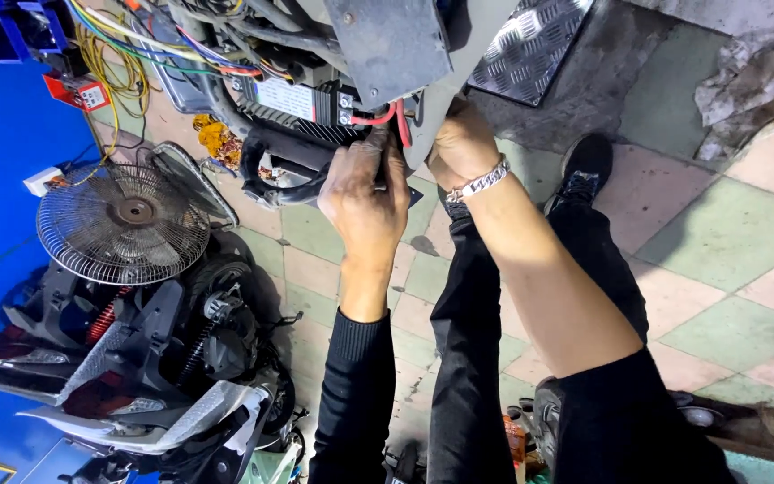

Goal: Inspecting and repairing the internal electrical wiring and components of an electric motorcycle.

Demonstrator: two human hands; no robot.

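Head view: left hand (365, 193) seemingly grips red wire (378, 117); right hand (460, 143) grip unclear.

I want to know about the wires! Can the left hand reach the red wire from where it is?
Probably yes. The left hand is already up against the black box, and the red wire loops just above its fingers. Nothing seems to block the way, though whether they touch is hard to tell.
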